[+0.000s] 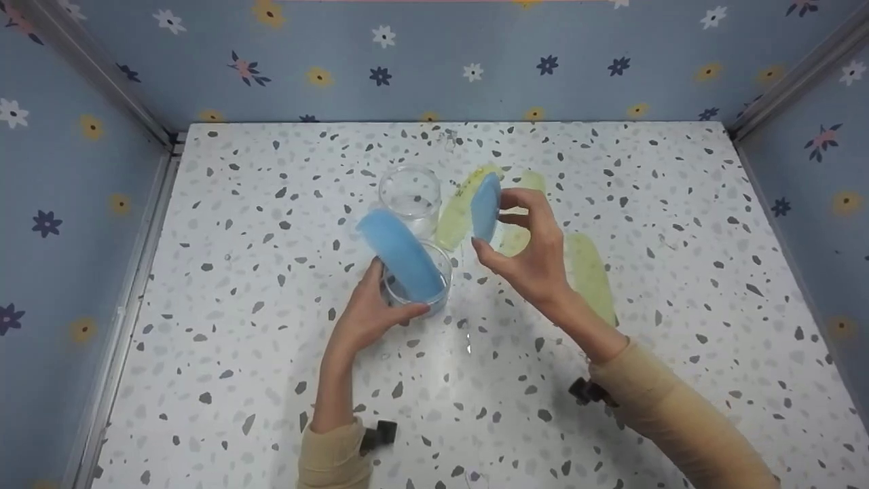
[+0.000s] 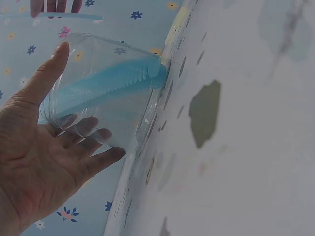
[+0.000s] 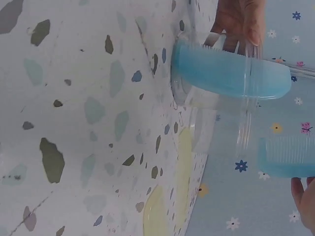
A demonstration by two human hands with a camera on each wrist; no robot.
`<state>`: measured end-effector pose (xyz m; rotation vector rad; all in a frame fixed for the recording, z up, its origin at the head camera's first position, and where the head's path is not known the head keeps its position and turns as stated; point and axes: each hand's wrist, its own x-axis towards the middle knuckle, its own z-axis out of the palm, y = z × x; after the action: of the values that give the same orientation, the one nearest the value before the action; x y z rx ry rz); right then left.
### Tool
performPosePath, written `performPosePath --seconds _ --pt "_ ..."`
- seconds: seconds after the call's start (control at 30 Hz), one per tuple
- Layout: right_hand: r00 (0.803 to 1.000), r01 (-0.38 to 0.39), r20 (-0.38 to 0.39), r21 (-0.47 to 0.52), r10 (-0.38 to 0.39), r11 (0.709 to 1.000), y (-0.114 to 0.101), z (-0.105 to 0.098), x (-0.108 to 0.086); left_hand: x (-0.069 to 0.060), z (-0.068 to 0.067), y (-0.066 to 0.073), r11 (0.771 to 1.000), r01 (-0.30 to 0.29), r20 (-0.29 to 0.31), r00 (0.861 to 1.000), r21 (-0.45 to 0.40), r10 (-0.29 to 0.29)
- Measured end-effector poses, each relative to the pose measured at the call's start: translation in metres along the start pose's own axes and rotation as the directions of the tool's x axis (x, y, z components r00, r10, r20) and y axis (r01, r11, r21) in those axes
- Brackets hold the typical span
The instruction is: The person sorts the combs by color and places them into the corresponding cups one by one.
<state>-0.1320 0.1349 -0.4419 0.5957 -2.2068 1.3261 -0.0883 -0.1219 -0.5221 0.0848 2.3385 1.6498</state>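
Observation:
My left hand (image 1: 363,312) grips a clear plastic cup (image 1: 448,272) standing on the table, thumb on one side and fingers on the other. A blue comb (image 1: 404,255) leans inside this cup, its upper end sticking out past the rim toward the far left; its teeth show through the wall in the left wrist view (image 2: 113,81). Right of the cup and above the table, my right hand (image 1: 536,255) pinches a second blue comb (image 1: 485,207) between thumb and fingers. The right wrist view shows that comb's teeth (image 3: 290,147) apart from the cup.
Another clear cup (image 1: 410,191) stands just behind the gripped one. Several pale yellow-green flat pieces lie on the speckled table (image 1: 237,305), one beside the cups (image 1: 461,210) and one under the right forearm (image 1: 592,275). Flowered panels (image 1: 434,61) border the back and sides.

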Motion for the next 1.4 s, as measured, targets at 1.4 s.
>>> performPosePath --seconds 1.4 --pt "0.996 -0.079 0.040 0.090 0.076 0.993 -0.035 0.049 -0.005 -0.002 0.000 -0.001 0.998 -0.037 0.003 0.999 -0.047 0.038"
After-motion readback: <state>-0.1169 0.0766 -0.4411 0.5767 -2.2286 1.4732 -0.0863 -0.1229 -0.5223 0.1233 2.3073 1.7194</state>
